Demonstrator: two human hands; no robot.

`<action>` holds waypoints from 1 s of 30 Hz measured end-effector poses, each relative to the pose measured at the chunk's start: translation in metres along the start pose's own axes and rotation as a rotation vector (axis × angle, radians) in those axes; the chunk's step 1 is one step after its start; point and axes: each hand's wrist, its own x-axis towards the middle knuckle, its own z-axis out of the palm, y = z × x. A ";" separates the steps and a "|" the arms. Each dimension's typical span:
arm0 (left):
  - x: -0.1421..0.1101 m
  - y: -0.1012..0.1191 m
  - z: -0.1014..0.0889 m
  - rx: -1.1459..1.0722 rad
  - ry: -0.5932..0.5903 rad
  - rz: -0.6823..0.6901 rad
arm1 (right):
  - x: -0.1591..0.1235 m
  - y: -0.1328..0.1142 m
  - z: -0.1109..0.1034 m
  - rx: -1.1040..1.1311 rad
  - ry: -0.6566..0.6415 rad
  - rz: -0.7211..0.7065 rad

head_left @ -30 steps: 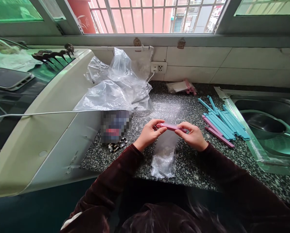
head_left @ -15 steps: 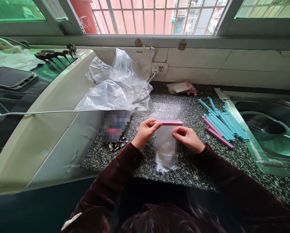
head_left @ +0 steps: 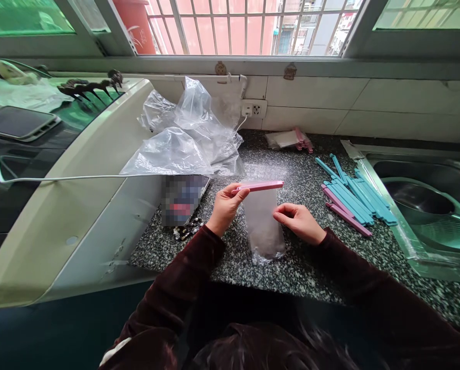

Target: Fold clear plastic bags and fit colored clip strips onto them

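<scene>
My left hand [head_left: 225, 209] pinches one end of a pink bag-sealing clip [head_left: 261, 186]. The clip lies across the top of a small clear plastic bag [head_left: 262, 231], which hangs toward me over the speckled counter. My right hand [head_left: 301, 222] has its thumb and fingers curled together at the bag's right edge. Whether they grip the plastic I cannot tell. To the right of that hand lie loose blue clips [head_left: 349, 198] and a few pink clips [head_left: 347, 218].
Crumpled clear bags [head_left: 193, 136] fill the back left. A packet of pink clips [head_left: 289, 139] rests near the wall. The sink [head_left: 422, 257] borders the right side, and a pale appliance [head_left: 79, 154] the left. A white cable [head_left: 79, 178] runs across. A blurred-out object [head_left: 181, 200] lies left of me.
My left hand has drawn the pink clip a little left and up, its right end now tilted higher. The bag has slid up with it. My right hand has stayed nearly in place.
</scene>
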 end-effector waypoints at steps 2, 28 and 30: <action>0.003 0.000 -0.002 -0.055 0.054 0.025 | -0.001 -0.002 -0.002 -0.050 -0.034 0.010; 0.007 -0.003 -0.005 -0.064 0.163 0.081 | -0.003 0.005 -0.001 -0.207 -0.098 -0.088; 0.007 -0.002 -0.004 -0.061 0.147 0.068 | -0.002 0.005 -0.004 -0.209 -0.006 -0.135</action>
